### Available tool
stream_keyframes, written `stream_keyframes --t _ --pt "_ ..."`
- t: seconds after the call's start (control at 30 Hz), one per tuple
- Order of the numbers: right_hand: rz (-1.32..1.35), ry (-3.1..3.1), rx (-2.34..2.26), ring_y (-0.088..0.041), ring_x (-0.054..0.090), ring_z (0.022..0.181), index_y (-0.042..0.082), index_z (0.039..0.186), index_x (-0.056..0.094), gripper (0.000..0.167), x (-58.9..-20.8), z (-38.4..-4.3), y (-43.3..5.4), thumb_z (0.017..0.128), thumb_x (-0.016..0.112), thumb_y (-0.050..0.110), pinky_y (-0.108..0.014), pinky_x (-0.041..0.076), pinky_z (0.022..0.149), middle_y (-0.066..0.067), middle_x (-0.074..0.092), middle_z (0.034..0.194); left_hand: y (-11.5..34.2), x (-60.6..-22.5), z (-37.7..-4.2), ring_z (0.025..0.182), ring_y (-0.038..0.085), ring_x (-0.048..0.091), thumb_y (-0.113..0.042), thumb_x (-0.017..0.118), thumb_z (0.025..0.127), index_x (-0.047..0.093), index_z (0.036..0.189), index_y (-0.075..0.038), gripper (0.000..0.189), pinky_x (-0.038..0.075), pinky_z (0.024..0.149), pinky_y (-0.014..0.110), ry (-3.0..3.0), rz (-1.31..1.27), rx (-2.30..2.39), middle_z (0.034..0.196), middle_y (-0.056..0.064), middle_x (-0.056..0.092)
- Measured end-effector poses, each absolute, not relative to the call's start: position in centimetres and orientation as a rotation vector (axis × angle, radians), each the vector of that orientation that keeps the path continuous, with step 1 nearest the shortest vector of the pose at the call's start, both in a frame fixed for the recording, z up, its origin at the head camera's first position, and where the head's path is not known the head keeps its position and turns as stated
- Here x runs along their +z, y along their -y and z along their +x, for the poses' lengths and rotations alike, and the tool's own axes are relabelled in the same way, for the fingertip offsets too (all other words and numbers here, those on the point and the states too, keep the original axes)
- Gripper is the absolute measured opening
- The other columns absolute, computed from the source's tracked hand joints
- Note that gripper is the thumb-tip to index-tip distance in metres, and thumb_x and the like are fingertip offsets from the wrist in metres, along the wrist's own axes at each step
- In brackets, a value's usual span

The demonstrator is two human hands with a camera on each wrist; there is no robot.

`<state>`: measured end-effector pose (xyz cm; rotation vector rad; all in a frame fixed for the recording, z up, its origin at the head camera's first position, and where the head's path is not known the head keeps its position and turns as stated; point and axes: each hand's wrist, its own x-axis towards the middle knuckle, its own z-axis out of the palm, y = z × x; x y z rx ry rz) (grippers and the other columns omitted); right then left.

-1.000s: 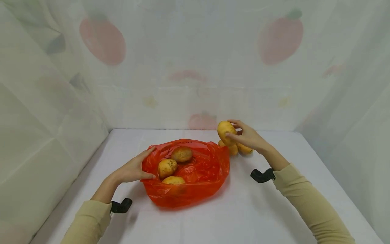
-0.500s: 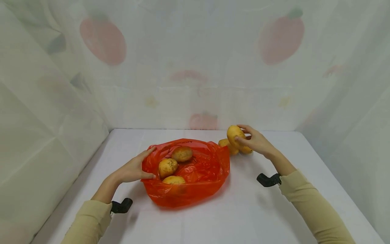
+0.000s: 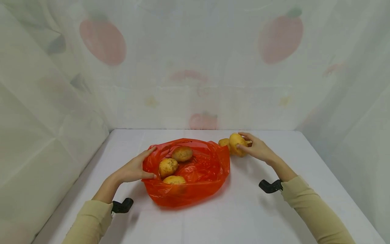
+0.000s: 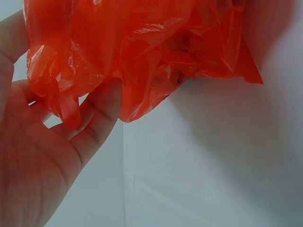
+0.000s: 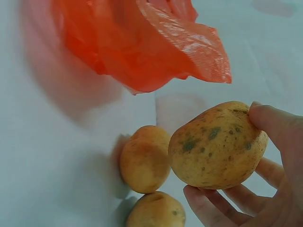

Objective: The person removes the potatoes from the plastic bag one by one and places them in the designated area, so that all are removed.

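Observation:
A red plastic bag (image 3: 199,193) lies on the table with its mouth spread, several inches of film folded up around three potatoes. Inside are a brownish potato (image 3: 182,154), a speckled one (image 3: 168,167) and a paler one (image 3: 174,180). My left hand (image 3: 131,171) holds the bag's left rim, its thumb at the near side; in the left wrist view its fingers bend against the red film. To the right of the bag, my right hand (image 3: 259,149) grips a yellow potato (image 5: 218,146) with dark spots, raised between thumb and fingers.
Two loose potatoes, a nearer one (image 5: 144,161) and a partly cut-off one (image 5: 157,213), touch on the white table (image 3: 213,220) beside the bag. A pale fruit-printed curtain (image 3: 195,67) hangs behind the table. Black wrist mounts (image 3: 123,205) stick out below the sleeves.
My right hand has moved right and down with the potato, away from the bag's edge and over the loose potatoes. The left hand and the bag have stayed nearly still.

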<state>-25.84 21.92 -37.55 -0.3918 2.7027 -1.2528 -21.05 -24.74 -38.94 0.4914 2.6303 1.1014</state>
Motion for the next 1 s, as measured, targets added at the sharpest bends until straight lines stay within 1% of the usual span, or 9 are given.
stream_keyframes --t 0.23,0.37,0.5,0.6,0.7,0.83,1.0 --pt "-0.42 -2.694 -1.235 -0.037 0.048 0.117 0.017 0.141 0.036 0.066 -38.6 -25.4 -22.0 0.086 0.061 0.043 -0.047 0.047 0.09 -0.016 0.041 0.139 24.7 -38.9 -21.1 0.133 0.039 0.028 -0.033 0.079 0.069 0.015 0.149 -0.022 0.103 0.047 0.09 0.049 -2.633 0.467 1.095 0.152 0.012 0.016" --pt "-0.423 -2.697 -1.234 -0.037 0.049 0.116 0.02 0.139 0.037 0.064 -39.0 -25.2 -22.0 0.085 0.062 0.044 -0.046 0.048 0.088 -0.015 0.045 0.135 24.7 -38.9 -21.1 0.133 0.039 0.028 -0.033 0.08 0.069 0.015 0.149 -0.022 0.103 0.047 0.09 0.049 -2.632 0.472 1.098 0.152 0.012 0.016" --pt "-0.454 -2.708 -1.224 -0.037 0.05 0.115 0.022 0.138 0.039 0.061 -39.4 -24.8 -22.1 0.085 0.063 0.041 -0.047 0.049 0.086 -0.014 0.047 0.133 24.8 -38.8 -21.1 0.133 0.038 0.027 -0.034 0.079 0.07 0.014 0.149 -0.023 0.103 0.046 0.091 0.049 -2.631 0.477 1.094 0.152 0.011 0.015" --pt "-0.459 -2.727 -1.21 -0.036 0.05 0.114 0.019 0.138 0.039 0.063 -39.9 -24.4 -22.3 0.084 0.065 0.038 -0.047 0.048 0.085 -0.014 0.048 0.132 24.7 -38.8 -21.0 0.133 0.039 0.027 -0.033 0.079 0.07 0.014 0.149 -0.023 0.102 0.046 0.092 0.05 -2.638 0.477 1.083 0.152 0.012 0.015" --pt "-0.465 -2.747 -1.2 -0.036 0.051 0.111 0.012 0.138 0.039 0.065 -40.5 -24.2 -22.5 0.084 0.066 0.035 -0.045 0.049 0.085 -0.017 0.048 0.131 24.8 -38.8 -21.0 0.133 0.039 0.027 -0.033 0.079 0.071 0.014 0.149 -0.022 0.102 0.045 0.092 0.05 -2.648 0.483 1.074 0.152 0.012 0.015" --pt "-0.486 -2.765 -1.193 -0.035 0.055 0.108 0.006 0.135 0.042 0.063 -41.6 -24.0 -22.4 0.084 0.067 0.032 -0.043 0.05 0.085 -0.019 0.05 0.13 24.7 -38.9 -21.1 0.132 0.039 0.028 -0.034 0.079 0.071 0.014 0.149 -0.022 0.102 0.046 0.091 0.049 -2.649 0.497 1.081 0.152 0.012 0.015" --pt "-0.543 -2.784 -1.209 -0.034 0.056 0.104 0.004 0.131 0.044 0.059 -42.5 -24.0 -22.0 0.082 0.069 0.026 -0.044 0.05 0.084 -0.018 0.052 0.126 24.7 -38.9 -21.3 0.132 0.039 0.03 -0.034 0.079 0.071 0.015 0.149 -0.022 0.101 0.047 0.09 0.048 -2.652 0.506 1.081 0.152 0.012 0.015"
